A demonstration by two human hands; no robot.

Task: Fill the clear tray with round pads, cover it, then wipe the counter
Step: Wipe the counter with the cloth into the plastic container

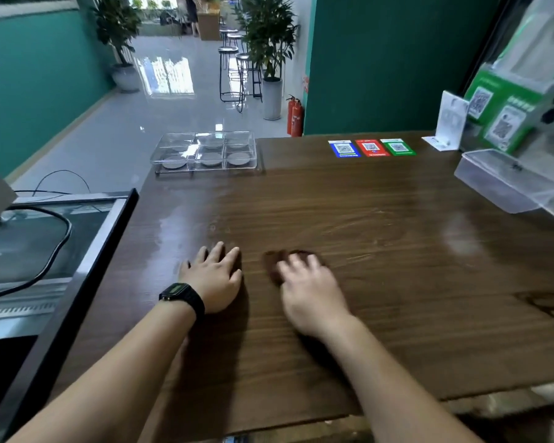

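The clear tray (205,135) stands at the far left corner of the dark wooden counter (397,266), its clear lid on and grey round pads (239,158) in its six compartments. My left hand (216,278), with a black watch on the wrist, lies flat and open on the counter near the front. Just to its right, my right hand (311,287) presses down on a dark brown cloth (274,262), which is blurred and mostly hidden under the fingers. Faint wet streaks show on the wood around the hands.
Blue, red and green QR cards (371,147) lie at the counter's far edge. A white stand (449,121) and a clear plastic box (506,180) sit at the right, by a green machine. A steel unit with a black cable (58,238) borders the left edge.
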